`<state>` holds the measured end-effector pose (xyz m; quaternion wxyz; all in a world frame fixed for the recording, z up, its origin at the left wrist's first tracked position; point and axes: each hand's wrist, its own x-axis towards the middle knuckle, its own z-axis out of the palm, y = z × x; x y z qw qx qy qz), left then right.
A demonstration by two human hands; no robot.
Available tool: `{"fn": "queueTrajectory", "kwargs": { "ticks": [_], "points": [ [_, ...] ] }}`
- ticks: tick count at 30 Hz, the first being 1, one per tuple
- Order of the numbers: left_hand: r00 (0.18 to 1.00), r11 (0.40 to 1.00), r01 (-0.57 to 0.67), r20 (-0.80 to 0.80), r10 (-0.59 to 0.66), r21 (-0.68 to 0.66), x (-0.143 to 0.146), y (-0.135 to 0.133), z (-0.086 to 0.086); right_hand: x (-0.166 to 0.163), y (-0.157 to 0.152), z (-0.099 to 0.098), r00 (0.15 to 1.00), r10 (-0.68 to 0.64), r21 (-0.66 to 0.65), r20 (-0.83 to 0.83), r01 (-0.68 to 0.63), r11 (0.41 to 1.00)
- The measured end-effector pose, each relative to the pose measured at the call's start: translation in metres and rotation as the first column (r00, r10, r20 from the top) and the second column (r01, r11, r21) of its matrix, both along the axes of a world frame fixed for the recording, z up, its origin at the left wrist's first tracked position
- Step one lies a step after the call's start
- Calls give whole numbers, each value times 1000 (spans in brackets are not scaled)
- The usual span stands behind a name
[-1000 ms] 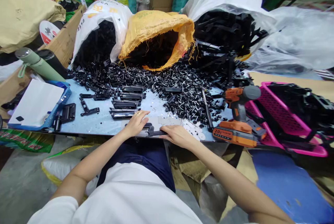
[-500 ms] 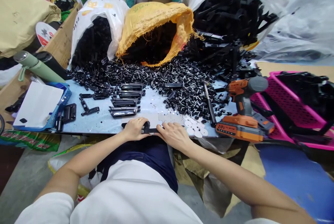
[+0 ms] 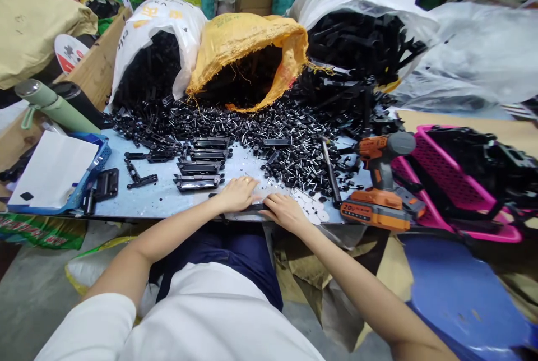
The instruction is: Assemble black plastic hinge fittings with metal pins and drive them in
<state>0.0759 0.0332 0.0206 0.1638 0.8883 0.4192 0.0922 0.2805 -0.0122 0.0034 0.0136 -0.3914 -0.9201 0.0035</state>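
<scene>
A long black plastic part [image 3: 249, 208] lies along the front edge of the table, between my two hands. My right hand [image 3: 286, 213] has its fingers closed on the right end of that part. Over its left half sits my left hand [image 3: 236, 194], fingers bent toward the thumb; what is between the fingertips is hidden. Just beyond my left hand, several assembled black plastic parts [image 3: 199, 183] lie in a stacked row. White round discs [image 3: 313, 207] are spread to the right of my right hand, and a hammer [image 3: 330, 173] rests beyond them.
An orange cordless drill [image 3: 376, 181] stands at the right, before a pink basket [image 3: 458, 176] of black parts. Small black pieces with metal pins [image 3: 294, 148] are heaped below a yellow sack [image 3: 247, 30]. A blue basket [image 3: 101, 162] is at the left.
My left hand has shifted right along the black plastic part, its fingers now farther from the table edge. My right hand stays at the right end. The whole view has turned slightly.
</scene>
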Motion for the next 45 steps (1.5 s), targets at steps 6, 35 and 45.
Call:
{"fn": "queueTrajectory", "kwargs": {
  "ticks": [6,35,45],
  "points": [
    [971,966,-223,-116,208,-129,60,82,-6,23,15,-5,966,-179,9,-187,184,983],
    [927,934,-357,-113,357,23,38,111,-28,-31,20,-3,528,-550,-553,-647,172,815],
    [999,998,-16,-52,12,-60,65,83,-14,-37,-9,-14,827,-109,-42,-552,103,994]
  ]
}}
